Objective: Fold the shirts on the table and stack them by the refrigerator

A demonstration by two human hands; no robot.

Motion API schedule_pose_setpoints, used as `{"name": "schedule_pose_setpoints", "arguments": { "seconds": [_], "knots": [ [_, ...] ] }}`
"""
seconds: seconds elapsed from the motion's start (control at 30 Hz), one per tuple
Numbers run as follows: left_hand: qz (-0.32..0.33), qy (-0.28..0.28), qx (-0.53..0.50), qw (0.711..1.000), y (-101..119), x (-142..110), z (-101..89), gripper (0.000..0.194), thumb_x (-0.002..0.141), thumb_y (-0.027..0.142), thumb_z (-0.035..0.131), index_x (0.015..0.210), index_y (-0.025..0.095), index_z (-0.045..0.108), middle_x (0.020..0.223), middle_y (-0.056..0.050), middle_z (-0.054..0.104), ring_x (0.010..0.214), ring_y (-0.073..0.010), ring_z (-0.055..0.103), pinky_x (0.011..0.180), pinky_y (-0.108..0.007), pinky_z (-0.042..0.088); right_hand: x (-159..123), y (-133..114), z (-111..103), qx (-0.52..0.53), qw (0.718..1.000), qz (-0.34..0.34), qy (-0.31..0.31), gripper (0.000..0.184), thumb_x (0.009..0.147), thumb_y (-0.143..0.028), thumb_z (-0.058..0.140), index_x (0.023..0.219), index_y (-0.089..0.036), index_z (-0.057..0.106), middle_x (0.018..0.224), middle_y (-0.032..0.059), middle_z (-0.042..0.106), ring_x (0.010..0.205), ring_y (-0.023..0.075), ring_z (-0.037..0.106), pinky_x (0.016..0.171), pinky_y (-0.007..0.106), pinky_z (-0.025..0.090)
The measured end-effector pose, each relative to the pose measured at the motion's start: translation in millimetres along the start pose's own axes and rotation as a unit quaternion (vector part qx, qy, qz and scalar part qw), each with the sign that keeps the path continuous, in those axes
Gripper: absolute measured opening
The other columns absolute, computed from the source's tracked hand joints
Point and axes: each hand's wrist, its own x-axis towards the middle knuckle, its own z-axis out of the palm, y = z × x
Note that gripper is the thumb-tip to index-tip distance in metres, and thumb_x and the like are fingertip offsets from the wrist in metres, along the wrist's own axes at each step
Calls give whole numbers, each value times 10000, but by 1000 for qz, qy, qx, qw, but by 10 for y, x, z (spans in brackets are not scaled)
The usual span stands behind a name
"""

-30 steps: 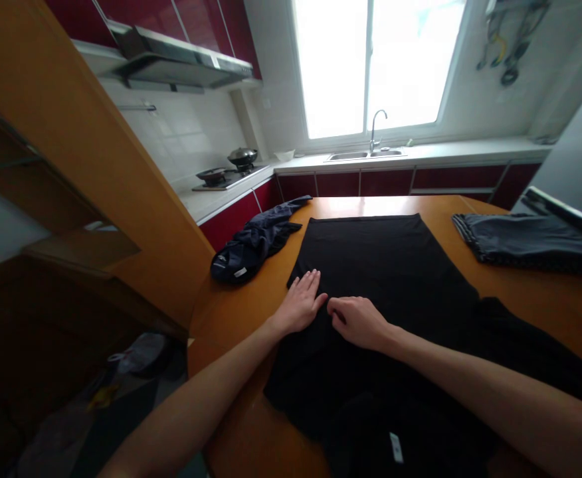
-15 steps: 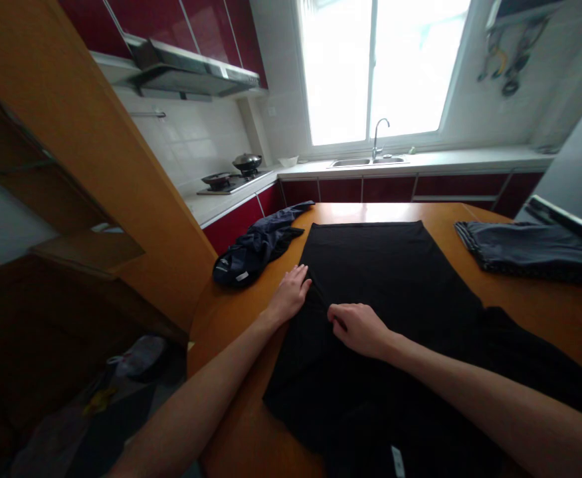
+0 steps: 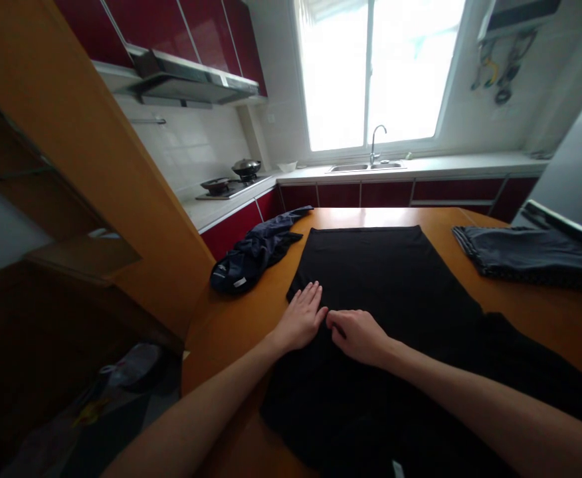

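Observation:
A black garment (image 3: pixel 385 285) lies spread flat on the wooden table (image 3: pixel 236 325), reaching from the far edge to the near one. My left hand (image 3: pixel 301 317) rests flat on its left edge with fingers stretched out together. My right hand (image 3: pixel 358 334) sits just right of it on the cloth, fingers curled in, pinching the black fabric.
A crumpled dark blue garment (image 3: pixel 254 255) lies at the table's left edge. A folded grey garment (image 3: pixel 530 255) lies at the right. A tall wooden panel (image 3: pixel 96 166) stands at the left. Behind are a counter with sink (image 3: pixel 365 166) and stove (image 3: pixel 228 182).
My left hand moved outward to the garment's left edge, then came back beside my right hand. The right hand stayed in place on the cloth.

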Motion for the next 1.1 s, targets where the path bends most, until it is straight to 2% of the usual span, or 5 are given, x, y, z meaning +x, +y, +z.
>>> {"name": "schedule_pose_setpoints", "arguments": {
  "seconds": [0.27, 0.43, 0.63, 0.9, 1.1],
  "knots": [
    [51, -56, -86, 993, -191, 4, -259, 740, 990, 509, 461, 1591, 147, 224, 1668, -151, 90, 1544, -287, 51, 1234, -490, 122, -7, 0, -18, 0, 1000, -7, -1, 157, 870, -155, 493, 911, -228, 626, 845, 9, 707, 757, 156, 644, 697, 252, 358],
    [78, -60, -275, 956, -280, -164, -732, 517, 945, 556, 562, 1242, 143, 653, 1295, -178, 640, 1197, -277, 619, 1028, -409, 482, -9, 22, -4, 4, 1000, -15, -1, 149, 868, -163, 498, 918, -234, 620, 837, -4, 694, 717, 145, 621, 662, 250, 337],
    [72, -482, -457, 744, -296, -249, -782, 530, 805, 589, 744, 1110, 157, 738, 970, -103, 762, 872, -234, 745, 790, -327, 601, -13, 14, -3, 7, 1000, -6, -2, 167, 866, -157, 488, 912, -237, 628, 857, 2, 704, 751, 152, 631, 676, 256, 336],
    [83, -688, -411, 592, 20, -204, -640, 468, 722, 590, 805, 928, 169, 802, 899, -116, 782, 859, -308, 764, 729, -380, 641, -21, 20, -17, -9, 1000, 0, -11, 165, 867, -168, 501, 913, -233, 646, 843, 9, 707, 725, 155, 618, 649, 262, 313],
    [83, -415, -493, 760, 73, -219, -714, 446, 835, 591, 694, 806, 146, 722, 776, -109, 759, 666, -223, 743, 571, -288, 591, -14, 19, -12, 0, 1000, 5, -5, 182, 868, -177, 510, 933, -230, 671, 860, 21, 716, 745, 165, 627, 662, 253, 342]
  ]
}}
